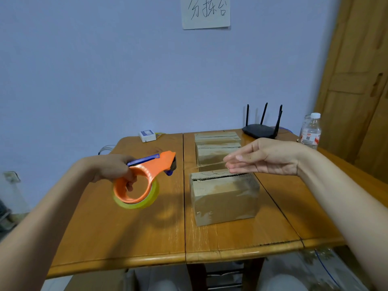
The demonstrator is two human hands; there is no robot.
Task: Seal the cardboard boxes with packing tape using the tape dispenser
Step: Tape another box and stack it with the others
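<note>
- The left hand [114, 169] holds the orange tape dispenser [144, 175] above the left side of the table [126, 232].
- A thin tape strip [210, 164], hard to see, runs right to the right hand [264, 157], whose fingers are straight.
- It may twist or stick to itself above the near box [224, 198].
- I cannot tell if the far boxes [217, 143] are sealed.

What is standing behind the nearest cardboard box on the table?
Two more cardboard boxes stand in a row behind the nearest box; further back, a black router. The right hand hides part of the middle one.
</note>
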